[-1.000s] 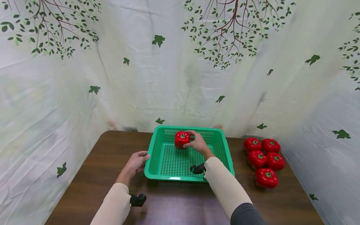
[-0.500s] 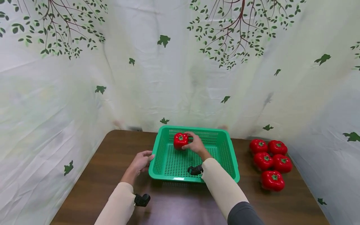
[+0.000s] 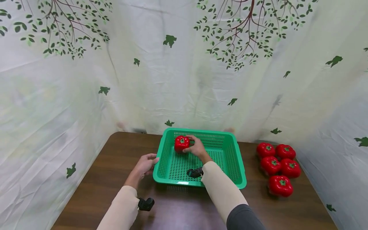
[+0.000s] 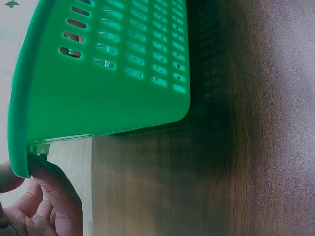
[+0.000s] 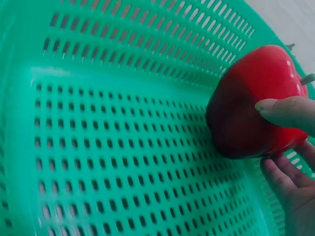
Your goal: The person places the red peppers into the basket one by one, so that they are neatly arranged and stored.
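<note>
A glossy red bell pepper (image 3: pixel 181 144) with a green stem is inside the green plastic basket (image 3: pixel 201 182), towards its far left corner. My right hand (image 3: pixel 197 148) grips that pepper from the right; in the right wrist view the thumb lies on one side of the pepper (image 5: pixel 251 103) and the fingers on the other. My left hand (image 3: pixel 145 165) holds the basket's left rim. From the left wrist view, the thumb and curled fingers pinch the rim (image 4: pixel 19 167) at a corner.
Several more red bell peppers (image 3: pixel 280 186) stand grouped on the brown wooden table (image 3: pixel 120 153), right of the basket. A pale curtain (image 3: pixel 184 80) printed with leaves and branches hangs behind the table and along its sides.
My right hand has moved the pepper slightly left inside the basket. The left hand stays on the rim. The head view has shifted a little, sliding the scene rightward.
</note>
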Tool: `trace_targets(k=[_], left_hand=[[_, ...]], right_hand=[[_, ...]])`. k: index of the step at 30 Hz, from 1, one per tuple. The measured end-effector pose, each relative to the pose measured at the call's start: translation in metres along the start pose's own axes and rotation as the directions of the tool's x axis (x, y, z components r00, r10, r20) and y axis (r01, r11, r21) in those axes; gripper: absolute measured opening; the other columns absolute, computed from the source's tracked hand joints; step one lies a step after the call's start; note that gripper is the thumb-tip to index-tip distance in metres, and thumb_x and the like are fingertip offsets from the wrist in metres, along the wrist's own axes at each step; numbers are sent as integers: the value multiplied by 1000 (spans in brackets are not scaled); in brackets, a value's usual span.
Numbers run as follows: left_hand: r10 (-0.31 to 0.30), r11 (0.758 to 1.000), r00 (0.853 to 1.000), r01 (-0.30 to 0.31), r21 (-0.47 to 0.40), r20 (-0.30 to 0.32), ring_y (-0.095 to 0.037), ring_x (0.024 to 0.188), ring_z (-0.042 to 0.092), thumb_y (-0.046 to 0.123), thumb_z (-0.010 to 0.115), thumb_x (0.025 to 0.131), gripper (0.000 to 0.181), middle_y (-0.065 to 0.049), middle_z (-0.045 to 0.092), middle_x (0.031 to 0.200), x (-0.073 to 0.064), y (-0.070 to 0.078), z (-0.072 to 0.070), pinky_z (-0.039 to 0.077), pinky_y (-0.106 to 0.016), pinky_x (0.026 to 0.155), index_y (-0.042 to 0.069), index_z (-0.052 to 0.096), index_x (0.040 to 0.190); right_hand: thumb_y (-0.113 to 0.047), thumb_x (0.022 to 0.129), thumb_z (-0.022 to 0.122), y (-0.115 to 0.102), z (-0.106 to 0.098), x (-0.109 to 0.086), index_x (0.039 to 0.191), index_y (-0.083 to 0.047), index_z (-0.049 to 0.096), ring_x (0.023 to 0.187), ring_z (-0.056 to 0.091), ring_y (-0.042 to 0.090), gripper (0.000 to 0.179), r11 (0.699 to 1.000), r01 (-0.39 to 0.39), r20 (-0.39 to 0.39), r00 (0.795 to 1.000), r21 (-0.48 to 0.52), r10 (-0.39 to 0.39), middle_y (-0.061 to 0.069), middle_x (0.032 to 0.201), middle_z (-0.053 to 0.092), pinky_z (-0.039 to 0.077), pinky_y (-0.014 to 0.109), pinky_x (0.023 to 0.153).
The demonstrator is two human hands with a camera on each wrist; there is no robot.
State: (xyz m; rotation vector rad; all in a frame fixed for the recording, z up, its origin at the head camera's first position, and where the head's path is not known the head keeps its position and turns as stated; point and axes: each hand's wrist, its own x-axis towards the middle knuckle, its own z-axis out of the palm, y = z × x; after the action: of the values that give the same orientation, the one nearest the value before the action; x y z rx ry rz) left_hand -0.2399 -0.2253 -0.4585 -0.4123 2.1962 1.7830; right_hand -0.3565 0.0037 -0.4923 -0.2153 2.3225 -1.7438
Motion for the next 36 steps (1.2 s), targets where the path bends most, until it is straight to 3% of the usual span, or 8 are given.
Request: trace_targets(k=[12, 24, 36], left_hand=[[-9, 1000, 1000, 9, -10, -4, -28, 91, 64, 18, 51, 101, 42, -19, 60, 111, 1, -2, 3, 55, -40, 78, -2, 44, 137], [-18, 999, 1000, 18, -37, -6, -18, 78, 66, 16, 51, 100, 41, -15, 65, 100, 5, -2, 2, 56, -38, 73, -3, 45, 137], [-15, 999, 1000, 14, -40, -11, -19, 79, 67, 16, 51, 101, 40, -16, 65, 102, 5, -3, 2, 57, -39, 74, -2, 46, 136]], right_hand=[[9, 75, 77, 4, 13, 1, 137, -9, 49, 124, 48, 39, 71, 998, -15, -25, 1000, 54, 16, 17, 138, 47, 51, 47, 90], [9, 74, 76, -2, 27, 5, 137, -9, 49, 124, 48, 37, 70, 1000, -12, -51, 999, 5, 13, 16, 138, 48, 48, 47, 94], [5, 78, 75, -2, 31, 6, 140, -10, 45, 126, 47, 36, 71, 1000, -31, -60, 998, -1, 31, 16, 139, 47, 48, 47, 95]])
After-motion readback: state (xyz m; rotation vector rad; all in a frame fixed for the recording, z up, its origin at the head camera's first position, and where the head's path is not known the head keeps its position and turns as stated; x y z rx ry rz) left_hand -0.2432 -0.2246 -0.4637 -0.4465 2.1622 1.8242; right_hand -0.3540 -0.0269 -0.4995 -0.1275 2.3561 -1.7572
